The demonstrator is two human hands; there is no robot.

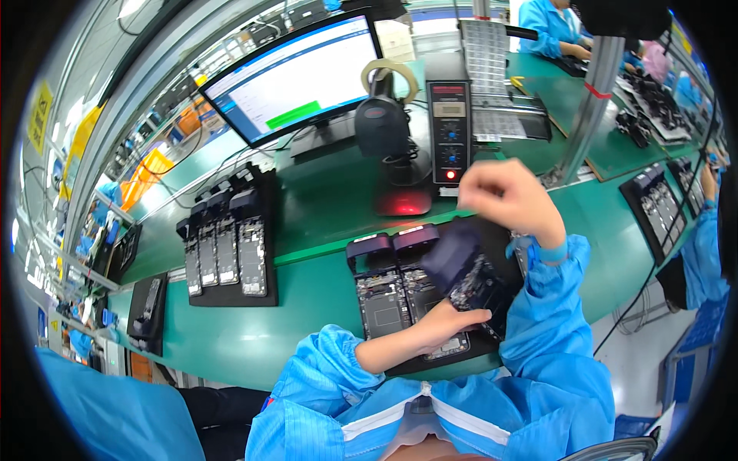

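Observation:
My left hand [442, 329] is closed around the lower end of an opened handheld device [478, 288], lifted and tilted over a black foam tray [477, 353]. Exposed circuit boards show on the device, and its dark block-shaped top part [450, 253] is blurred. Above and to the right of it, my right hand [511, 196] is raised with bent fingers. Those fingers are smeared by motion, so whether they hold anything is unclear. Two similar opened devices, one on the left [380, 296] and one in the middle [421, 288], lie on the tray.
Left, another black tray [273, 284] carries several opened devices. A barcode scanner [383, 127] on a stand, a tape roll [388, 77], a control box [450, 131] and a monitor [300, 77] stand behind. A metal post [592, 115] rises at right. Other people work nearby.

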